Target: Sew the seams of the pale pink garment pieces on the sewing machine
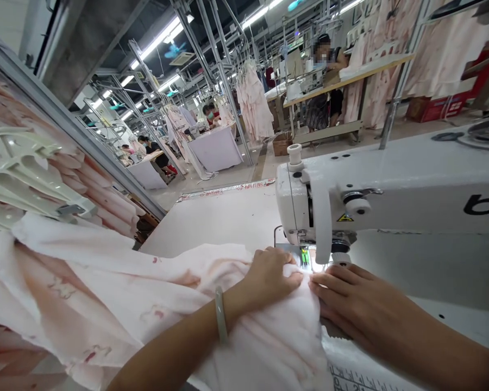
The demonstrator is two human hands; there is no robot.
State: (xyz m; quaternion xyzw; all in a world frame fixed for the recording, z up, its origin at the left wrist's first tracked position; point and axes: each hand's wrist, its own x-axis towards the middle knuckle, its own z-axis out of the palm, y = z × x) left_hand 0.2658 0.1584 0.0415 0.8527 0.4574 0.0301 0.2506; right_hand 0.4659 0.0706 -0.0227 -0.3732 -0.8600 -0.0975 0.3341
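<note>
A white sewing machine (pixel 399 190) stands on the right, its lit needle area at the middle of the view. Pale pink printed fabric (pixel 167 293) spreads from the left up to the green-marked presser foot (pixel 305 258). My left hand (pixel 271 271), with a bangle on the wrist, pinches the fabric just left of the foot. My right hand (pixel 346 293) grips the fabric's edge just right of and in front of the foot, fingertips close to those of the left. The needle tip is hidden.
White hangers (pixel 20 168) with pink garments crowd the left beside a metal rail (pixel 77 125). The white tabletop (pixel 212 217) extends behind the fabric. A printed ruler scale (pixel 358 380) lies at the front edge. A co-worker (pixel 324 70) sits at a far table.
</note>
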